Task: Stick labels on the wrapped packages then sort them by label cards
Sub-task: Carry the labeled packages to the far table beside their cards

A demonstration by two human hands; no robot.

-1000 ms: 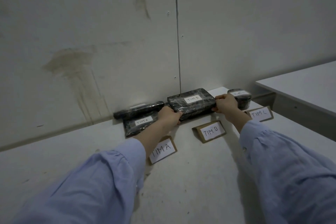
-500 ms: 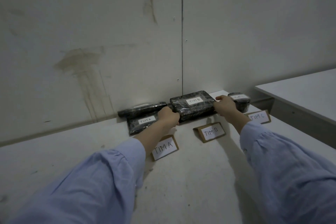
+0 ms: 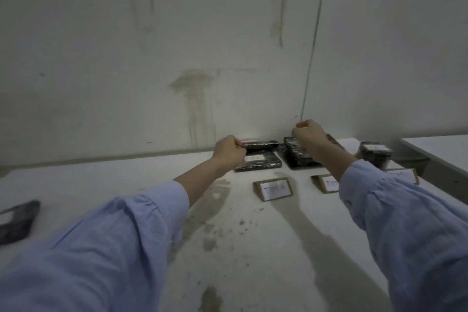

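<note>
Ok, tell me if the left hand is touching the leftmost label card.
Apart. The head view shows a strip of bare table between the left hand and the leftmost label card.

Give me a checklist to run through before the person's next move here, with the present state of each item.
1. Hands free: the left hand and right hand are curled above the packages and seem to hold nothing: ok.
2. The middle package lies on the table behind the middle card: ok.
3. The right package sits behind the right card: ok.
4. Writing on packages matches writing on cards: it is too blurred to read: cannot tell.
5. Everything sorted: a stray package lies at the table's left edge, apart from the cards: not ok.
</note>
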